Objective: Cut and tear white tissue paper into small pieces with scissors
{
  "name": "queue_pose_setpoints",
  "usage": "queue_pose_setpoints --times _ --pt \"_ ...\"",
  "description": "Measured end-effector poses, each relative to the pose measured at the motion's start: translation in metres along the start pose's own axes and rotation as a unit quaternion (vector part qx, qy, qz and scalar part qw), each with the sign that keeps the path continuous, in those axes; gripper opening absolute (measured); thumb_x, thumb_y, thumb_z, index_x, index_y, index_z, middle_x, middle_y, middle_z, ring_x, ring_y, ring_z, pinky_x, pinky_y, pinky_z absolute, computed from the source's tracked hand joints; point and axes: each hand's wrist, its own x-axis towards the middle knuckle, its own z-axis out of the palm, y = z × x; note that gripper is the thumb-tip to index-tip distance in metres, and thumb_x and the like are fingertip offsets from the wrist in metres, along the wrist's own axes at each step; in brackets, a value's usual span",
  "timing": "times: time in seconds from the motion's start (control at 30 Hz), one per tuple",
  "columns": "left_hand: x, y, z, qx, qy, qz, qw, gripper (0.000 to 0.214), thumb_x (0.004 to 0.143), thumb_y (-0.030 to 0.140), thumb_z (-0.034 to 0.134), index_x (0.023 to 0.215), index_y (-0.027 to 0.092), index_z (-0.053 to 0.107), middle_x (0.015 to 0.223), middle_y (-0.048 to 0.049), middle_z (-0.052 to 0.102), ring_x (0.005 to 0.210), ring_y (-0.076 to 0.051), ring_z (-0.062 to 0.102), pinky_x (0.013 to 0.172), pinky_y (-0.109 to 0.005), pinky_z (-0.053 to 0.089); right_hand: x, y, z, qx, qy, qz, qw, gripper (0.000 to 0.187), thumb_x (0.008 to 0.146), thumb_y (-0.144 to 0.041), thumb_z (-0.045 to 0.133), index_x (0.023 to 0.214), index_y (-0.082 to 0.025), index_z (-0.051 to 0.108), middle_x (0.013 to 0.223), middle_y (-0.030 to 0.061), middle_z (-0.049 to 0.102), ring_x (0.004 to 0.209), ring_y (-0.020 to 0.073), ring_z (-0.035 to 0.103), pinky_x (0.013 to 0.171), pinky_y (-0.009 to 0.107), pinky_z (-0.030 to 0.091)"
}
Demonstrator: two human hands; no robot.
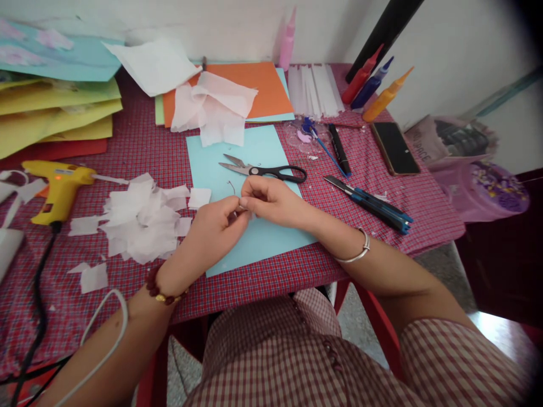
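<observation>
My left hand (221, 227) and my right hand (271, 199) meet over a light blue sheet of paper (271, 249). Their fingertips are pinched together around something small, mostly hidden by the fingers. A thin dark wire-like strand (231, 186) shows just beyond the left fingertips; whether it is held, I cannot tell. Black-handled scissors (263, 170) lie with blades parted on the blue sheet, just past my right hand. Left of my left hand spreads a loose heap of white tissue paper squares (142, 220).
A yellow glue gun (61, 183) with a cord lies at left. At right are a utility knife (369, 204), a black marker (339, 150) and a phone (395, 148). Paint bottles (388, 95), white glue sticks (316, 90), crumpled tissue (214, 107) and orange paper (267, 87) sit behind.
</observation>
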Motion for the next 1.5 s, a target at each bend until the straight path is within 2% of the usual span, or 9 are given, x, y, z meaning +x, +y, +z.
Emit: queue_pose_setpoints --times 0.4,0.8,1.2,1.5 --pt "-0.0011 0.0013 0.0001 0.002 -0.004 0.004 1.0 0.024 0.086 0.027 0.048 0.064 0.019 0.044 0.054 0.005 0.045 0.051 -0.01 0.043 0.053 -0.027 0.029 0.0001 0.0004 0.0003 -0.004 0.001 0.001 1.0 0.017 0.087 -0.023 0.054 0.073 -0.017 0.047 0.066 -0.0037 0.049 0.064 0.0093 0.044 0.061 0.024 0.034" --pt "-0.0021 -0.0011 0.0011 0.025 -0.005 0.017 1.0 0.02 0.086 0.025 0.05 0.067 0.019 0.045 0.058 0.0038 0.05 0.054 -0.011 0.045 0.054 -0.027 0.03 0.0002 0.0004 -0.0003 -0.011 -0.003 0.016 1.0 0.017 0.087 -0.023 0.054 0.073 -0.018 0.045 0.066 -0.0041 0.05 0.065 0.009 0.044 0.062 0.024 0.035" --pt "-0.0027 0.0 0.0014 0.123 -0.016 0.016 0.992 0.021 0.089 0.025 0.047 0.069 0.021 0.041 0.061 0.001 0.051 0.057 -0.014 0.048 0.055 -0.029 0.031 -0.0006 0.0026 -0.0015 -0.039 -0.013 0.011 0.999 0.015 0.088 -0.022 0.054 0.076 -0.018 0.047 0.067 -0.0036 0.05 0.064 0.0091 0.043 0.061 0.024 0.034" --pt "-0.0038 0.0014 0.0013 0.147 -0.011 0.013 0.989 0.017 0.088 0.024 0.048 0.072 0.021 0.044 0.061 0.001 0.051 0.055 -0.014 0.047 0.054 -0.029 0.031 0.0001 0.0052 -0.0009 -0.039 -0.014 0.01 0.999 0.015 0.088 -0.023 0.054 0.077 -0.018 0.048 0.066 -0.0041 0.05 0.063 0.0089 0.043 0.06 0.024 0.034"
